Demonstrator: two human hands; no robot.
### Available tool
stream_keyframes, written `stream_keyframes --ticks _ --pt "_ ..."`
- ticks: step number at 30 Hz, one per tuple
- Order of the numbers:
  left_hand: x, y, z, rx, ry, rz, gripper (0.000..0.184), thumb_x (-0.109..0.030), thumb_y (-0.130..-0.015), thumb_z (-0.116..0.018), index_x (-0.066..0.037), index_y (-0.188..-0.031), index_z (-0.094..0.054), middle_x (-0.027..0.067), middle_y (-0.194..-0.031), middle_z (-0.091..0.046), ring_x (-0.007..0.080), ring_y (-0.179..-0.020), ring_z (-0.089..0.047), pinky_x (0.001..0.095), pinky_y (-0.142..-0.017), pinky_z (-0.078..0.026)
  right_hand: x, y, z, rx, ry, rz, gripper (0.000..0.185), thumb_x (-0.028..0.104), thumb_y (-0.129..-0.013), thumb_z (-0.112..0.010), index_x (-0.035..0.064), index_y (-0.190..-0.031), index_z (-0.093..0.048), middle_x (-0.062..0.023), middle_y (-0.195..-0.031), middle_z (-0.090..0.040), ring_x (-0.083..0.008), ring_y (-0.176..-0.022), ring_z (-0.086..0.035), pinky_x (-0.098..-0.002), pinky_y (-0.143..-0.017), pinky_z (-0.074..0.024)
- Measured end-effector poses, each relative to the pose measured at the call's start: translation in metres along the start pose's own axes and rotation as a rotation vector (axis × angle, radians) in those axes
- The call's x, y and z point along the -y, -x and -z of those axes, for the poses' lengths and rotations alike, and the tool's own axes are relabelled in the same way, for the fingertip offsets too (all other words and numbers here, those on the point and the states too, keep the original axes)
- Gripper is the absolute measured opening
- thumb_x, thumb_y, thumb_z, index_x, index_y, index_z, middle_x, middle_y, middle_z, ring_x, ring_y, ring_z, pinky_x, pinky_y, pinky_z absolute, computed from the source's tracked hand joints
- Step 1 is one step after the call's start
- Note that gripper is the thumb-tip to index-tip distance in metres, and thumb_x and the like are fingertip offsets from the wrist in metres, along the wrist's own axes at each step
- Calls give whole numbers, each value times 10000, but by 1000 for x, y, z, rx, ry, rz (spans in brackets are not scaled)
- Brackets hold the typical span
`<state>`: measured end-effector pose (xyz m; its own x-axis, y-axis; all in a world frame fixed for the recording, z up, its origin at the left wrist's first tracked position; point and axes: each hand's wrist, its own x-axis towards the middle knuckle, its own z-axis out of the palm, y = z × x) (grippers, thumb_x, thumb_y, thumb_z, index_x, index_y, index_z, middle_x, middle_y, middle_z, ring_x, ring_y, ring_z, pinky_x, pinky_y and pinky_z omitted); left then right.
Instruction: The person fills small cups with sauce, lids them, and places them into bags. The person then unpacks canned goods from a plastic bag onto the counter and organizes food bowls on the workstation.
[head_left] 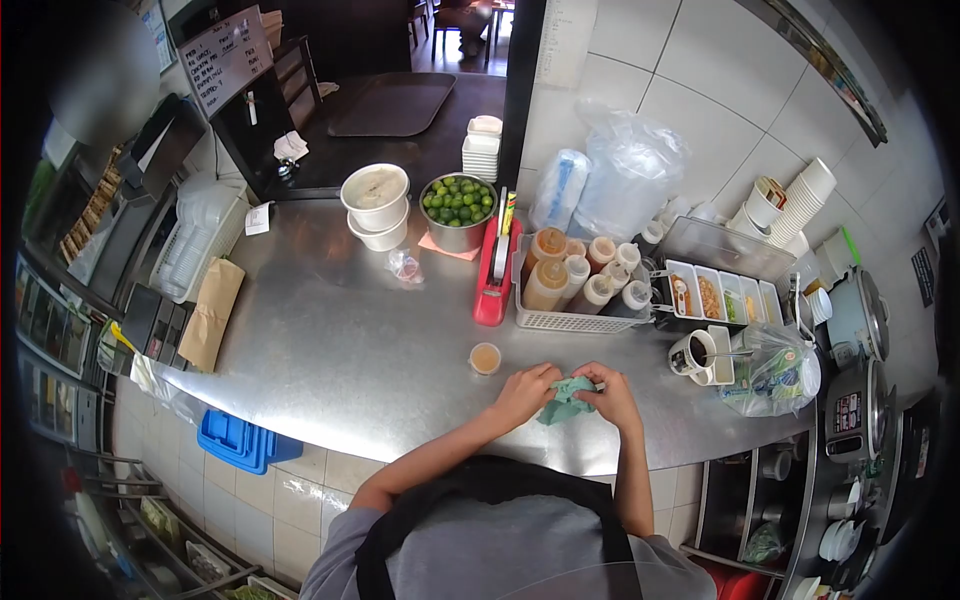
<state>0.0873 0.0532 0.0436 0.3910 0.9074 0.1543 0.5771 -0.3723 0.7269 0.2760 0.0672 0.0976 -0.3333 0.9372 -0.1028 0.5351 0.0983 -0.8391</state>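
Above the front of the steel counter, my left hand and my right hand are close together. Both pinch a small, crumpled, thin green plastic bag, its sheet bunched between the fingers. What is inside it, if anything, I cannot make out. Just beyond my left hand stands a small clear sauce cup with orange-brown contents, touched by neither hand.
A red tape dispenser and a basket of squeeze bottles stand behind my hands. Farther left are a pot of green limes, stacked white tubs and a brown paper bag. Topping containers and a cup are right.
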Motion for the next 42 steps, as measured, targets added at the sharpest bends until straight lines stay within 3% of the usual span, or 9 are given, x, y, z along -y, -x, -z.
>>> stream_keyframes --ticks 8,13,17,20,23,29,32,36,42 --pt "-28 18 22 392 -164 88 860 -224 -755 -691 -243 -1429 -157 245 -1440 -182 465 -1207 -384 474 -958 -406 109 -106 25 -392 528 515 259 29 -748 -612 19 -1006 -605 -175 -1140 -534 -344 -962 -555 -437 -801 -455" --pt "-21 38 21 683 -73 -187 805 -299 -778 -671 -133 -1415 -208 267 -1343 -336 414 -1182 -421 441 -973 -374 135 -289 32 -845 943 479 192 87 -779 -561 18 -936 -647 -245 -992 -582 -430 -829 -570 -479 -708 -500" --pt "-14 37 24 687 2 -235 773 -371 -796 -637 -69 -1395 -253 243 -1229 -460 379 -1127 -472 418 -932 -402 126 -363 6 -736 1431 98 203 148 -781 -544 46 -891 -681 -268 -955 -586 -487 -843 -581 -516 -600 -509" --pt "-28 32 47 690 -59 -144 752 -365 -818 -615 -73 -1402 -243 240 -1249 -451 381 -1139 -462 409 -949 -389 139 -355 4 -763 1420 40 199 156 -795 -539 9 -847 -664 -254 -891 -612 -471 -823 -607 -518 -608 -513" --pt "-32 35 67 678 -29 -124 745 -369 -833 -594 -89 -1414 -223 234 -1284 -431 376 -1169 -439 390 -978 -366 120 -380 44 -584 833 289 225 190 -816 -533 6 -847 -659 -231 -849 -637 -409 -765 -639 -507 -592 -524" --pt "-17 48 98 574 47 -205 731 -379 -857 -571 -53 -1411 -222 221 -1319 -412 338 -1160 -455 353 -975 -363 67 -425 109 -617 272 141 168 164 -744 -621 3 -793 -626 -196 -818 -650 -380 -702 -641 -432 -614 -540" --pt "-13 48 117 560 8 -160 724 -392 -865 -560 -51 -1408 -225 205 -1348 -391 307 -1169 -466 354 -982 -366 130 -360 130 -233 249 10 169 158 -748 -646 -5 -757 -603 -172 -783 -644 -385 -685 -625 -431 -628 -516" --pt "-19 36 148 352 289 4 676 -382 -889 -532 -60 -1406 -238 187 -1334 -422 287 -1132 -511 382 -950 -411 205 -281 122 -894 467 734 142 182 -763 -644 48 -725 -616 -110 -737 -622 -313 -730 -580 -447 -659 -434" --pt "-27 9 182 -284 1509 84 673 -257 -879 -574 -81 -1410 -200 139 -1279 -462 215 -1114 -511 364 -901 -451 233 -82 5 17 718 1329 168 202 -608 -655 124 -753 -621 -31 -785 -582 -236 -813 -550 -397 -766 -418"
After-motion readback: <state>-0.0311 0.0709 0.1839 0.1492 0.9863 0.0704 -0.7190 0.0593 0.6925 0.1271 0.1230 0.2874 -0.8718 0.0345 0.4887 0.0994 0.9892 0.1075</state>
